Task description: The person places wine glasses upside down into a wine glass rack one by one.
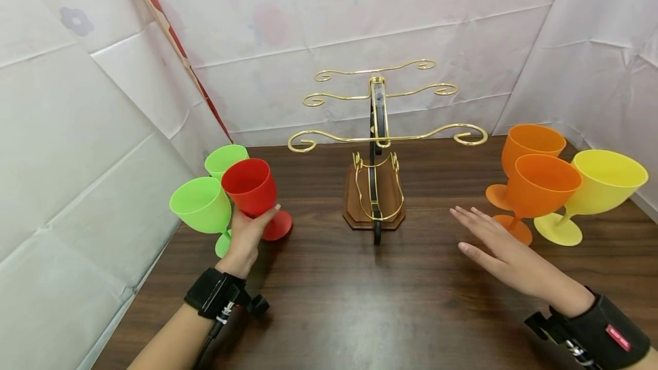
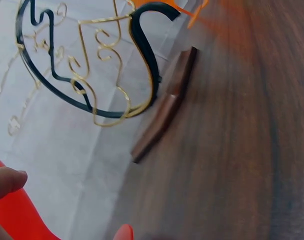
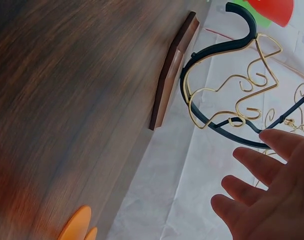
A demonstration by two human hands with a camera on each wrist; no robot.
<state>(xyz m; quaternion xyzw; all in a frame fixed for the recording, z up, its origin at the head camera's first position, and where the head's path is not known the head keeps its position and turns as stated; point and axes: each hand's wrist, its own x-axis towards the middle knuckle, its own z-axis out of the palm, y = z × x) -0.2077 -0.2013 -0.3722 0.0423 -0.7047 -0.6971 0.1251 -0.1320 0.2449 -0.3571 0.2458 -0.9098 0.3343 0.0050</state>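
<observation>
On the left of the table my left hand [image 1: 247,238] grips a red plastic goblet [image 1: 252,187], thumb and fingers round its lower bowl and stem. The left wrist view shows the thumb against the red bowl [image 2: 21,220]. Two light green goblets [image 1: 203,207] stand just beside and behind the red one. My right hand [image 1: 506,253] is open over the right side, fingers spread and pointing toward the middle, holding nothing. Closest to it is an orange goblet [image 1: 547,184]; a second orange goblet [image 1: 529,139] and a yellow goblet [image 1: 609,179] stand behind and beside that one.
Centre back stands a gold and black metal rack [image 1: 377,113] with three curled crossbars, on a wooden base [image 1: 352,201]. Its bars reach out widely to both sides. White sheeting [image 1: 334,27] hangs behind and along the sides of the dark wooden table [image 1: 349,296].
</observation>
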